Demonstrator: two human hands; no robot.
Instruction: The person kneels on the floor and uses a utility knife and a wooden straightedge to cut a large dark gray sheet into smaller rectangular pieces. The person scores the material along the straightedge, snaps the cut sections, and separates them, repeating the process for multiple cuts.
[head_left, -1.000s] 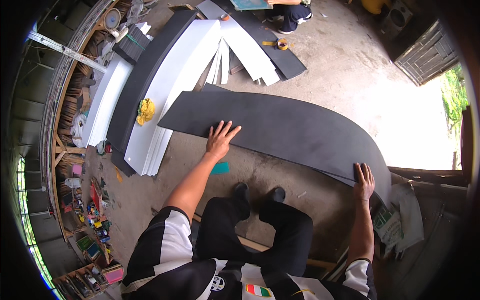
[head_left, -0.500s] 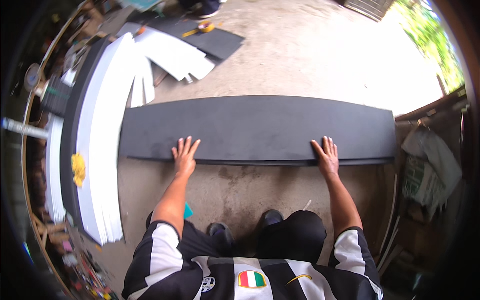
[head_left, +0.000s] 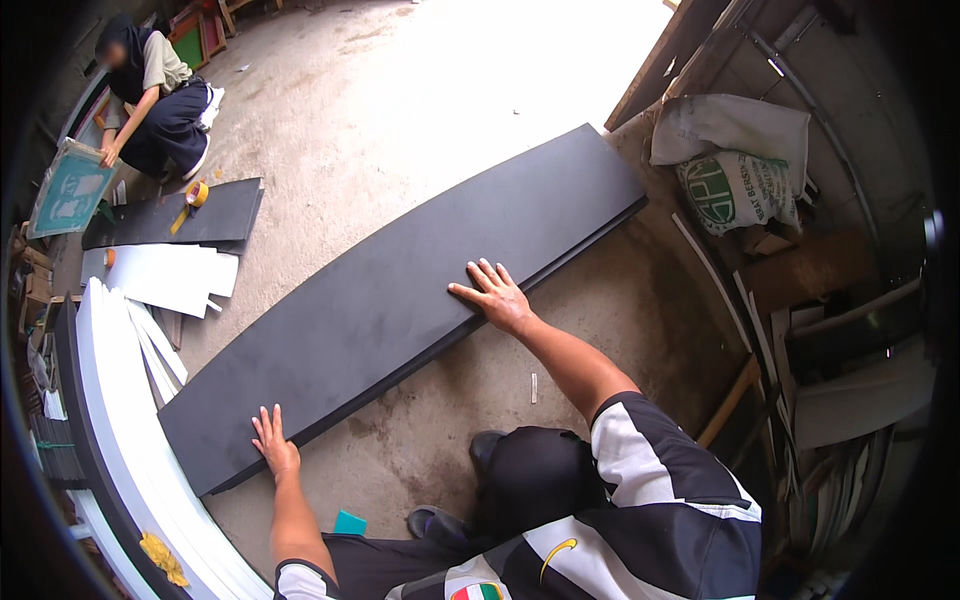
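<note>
A long dark grey board (head_left: 400, 285) lies slantwise across the floor before me, from lower left to upper right. Its near edge shows a thin gap, as of sheets stacked on one another. Near the board's left end, my left hand (head_left: 275, 447) lies flat on the near edge with its fingers spread. My right hand (head_left: 497, 296) rests on the top face close to the near edge, about midway along, fingers stretched out. Neither hand grips anything.
Long white panels (head_left: 125, 390) are stacked at the left, a yellow cloth (head_left: 163, 558) beside them. Yellow tape (head_left: 197, 193) lies on a dark sheet. A person (head_left: 160, 95) squats at far left, holding a teal-faced frame (head_left: 75, 190). White sacks (head_left: 735, 160) stand at right.
My view has swung to the right, so the board now appears slanted and the squatting person and sacks show more fully. Both hands stay flat on the board, the right now nearer its middle.
</note>
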